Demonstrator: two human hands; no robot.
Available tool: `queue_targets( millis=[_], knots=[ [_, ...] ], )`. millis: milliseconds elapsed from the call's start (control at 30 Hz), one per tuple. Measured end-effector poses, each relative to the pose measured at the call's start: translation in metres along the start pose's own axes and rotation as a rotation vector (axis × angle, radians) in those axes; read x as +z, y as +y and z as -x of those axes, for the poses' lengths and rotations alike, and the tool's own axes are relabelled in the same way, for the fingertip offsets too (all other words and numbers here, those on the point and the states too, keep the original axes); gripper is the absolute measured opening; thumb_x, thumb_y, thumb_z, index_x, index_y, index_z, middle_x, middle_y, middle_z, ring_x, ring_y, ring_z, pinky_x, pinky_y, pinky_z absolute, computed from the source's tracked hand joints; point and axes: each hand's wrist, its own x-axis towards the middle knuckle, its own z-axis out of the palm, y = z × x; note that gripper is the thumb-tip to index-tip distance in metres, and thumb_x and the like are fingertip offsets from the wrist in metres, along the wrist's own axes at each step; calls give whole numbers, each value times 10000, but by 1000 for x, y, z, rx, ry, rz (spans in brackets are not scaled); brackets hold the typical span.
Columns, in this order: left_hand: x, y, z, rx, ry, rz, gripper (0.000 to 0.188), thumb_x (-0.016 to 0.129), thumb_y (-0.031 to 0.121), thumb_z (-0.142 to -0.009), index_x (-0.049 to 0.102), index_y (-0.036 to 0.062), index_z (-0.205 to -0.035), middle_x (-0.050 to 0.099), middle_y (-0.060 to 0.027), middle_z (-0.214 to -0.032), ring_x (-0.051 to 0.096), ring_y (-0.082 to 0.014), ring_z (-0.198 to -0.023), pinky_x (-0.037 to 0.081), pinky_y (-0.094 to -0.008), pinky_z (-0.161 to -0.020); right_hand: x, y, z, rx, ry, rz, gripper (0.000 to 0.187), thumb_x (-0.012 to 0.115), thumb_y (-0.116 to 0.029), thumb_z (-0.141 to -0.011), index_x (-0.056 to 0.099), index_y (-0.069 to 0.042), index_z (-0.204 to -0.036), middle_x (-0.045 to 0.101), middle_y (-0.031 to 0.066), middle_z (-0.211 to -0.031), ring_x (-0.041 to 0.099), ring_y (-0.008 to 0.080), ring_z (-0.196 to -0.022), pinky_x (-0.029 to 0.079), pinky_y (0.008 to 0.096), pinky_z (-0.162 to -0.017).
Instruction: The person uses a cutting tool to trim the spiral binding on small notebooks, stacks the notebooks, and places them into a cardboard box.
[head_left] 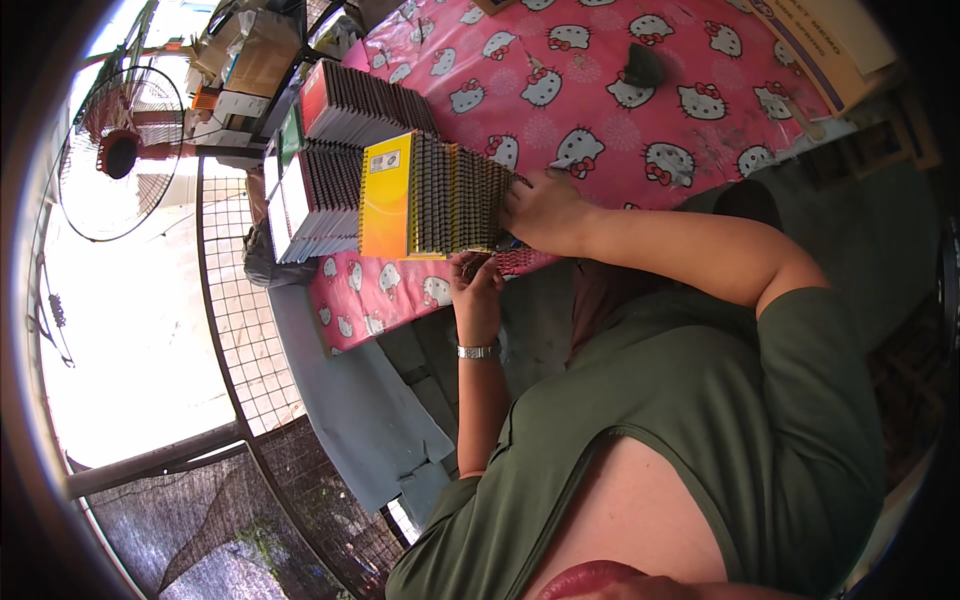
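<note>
A row of yellow spiral notebooks (388,200) stands on the table with the bindings side by side. My right hand (545,212) is closed at the right end of this row, its bent fingers on the last notebooks. Below the row's near edge is my left hand (476,282), a metal watch (478,352) on its wrist. Its fingers are curled in a pinch around something small and dark that I cannot make out. Behind the yellow row are a stack of white-edged notebooks (318,210) and a red-covered stack (365,105).
A pink table cover with cartoon cats (590,100) spreads under the notebooks. A dark green object (643,66) lies on it. A cardboard box (815,50) stands far right. A fan (120,153), cartons (262,52) and a wire mesh panel (245,270) are on the left.
</note>
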Motion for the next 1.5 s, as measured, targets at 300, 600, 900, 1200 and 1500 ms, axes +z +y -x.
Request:
queue_targets(
  millis=[300, 600, 900, 1200, 1500],
  knots=[
    [-16, -8, -6, 44, -25, -34, 233, 624, -70, -844, 532, 67, -1008, 577, -16, -826, 518, -89, -629, 423, -227, -566, -3, 5, 1, 151, -191, -199, 158, 601, -156, -769, 715, -76, -844, 712, 84, -880, 701, 269, -851, 547, 422, -766],
    [-7, -13, -6, -17, 7, -4, 275, 654, -76, -822, 513, 77, -1002, 574, -11, -806, 521, -88, -631, 416, -220, -568, 8, 2, 1, -1, 13, -49, 168, 578, -161, -785, 703, -93, -875, 692, 89, -845, 678, 286, -829, 511, 463, -838],
    [-22, -15, -8, -15, -24, -7, 222, 637, -40, -849, 516, 62, -1004, 570, -14, -788, 523, -95, -628, 427, -237, -582, 16, 14, 11, 118, -44, -154, 170, 561, -148, -806, 715, -86, -845, 695, 112, -845, 678, 300, -845, 517, 435, -774],
    [-11, -22, -7, 7, -33, -137, 270, 638, -29, -855, 496, 67, -1064, 560, -1, -758, 520, -87, -620, 413, -233, -566, 2, 0, -3, 98, -269, -198, 134, 600, -131, -768, 714, -76, -811, 698, 126, -840, 685, 294, -835, 526, 421, -784],
    [-12, -22, -6, -89, 30, 79, 196, 655, -1, -858, 543, 60, -1008, 568, 6, -784, 519, -80, -649, 414, -224, -591, 27, 18, 22, 37, 124, -23, 143, 585, -144, -781, 716, -88, -776, 708, 105, -816, 696, 255, -809, 505, 454, -760]
  ],
)
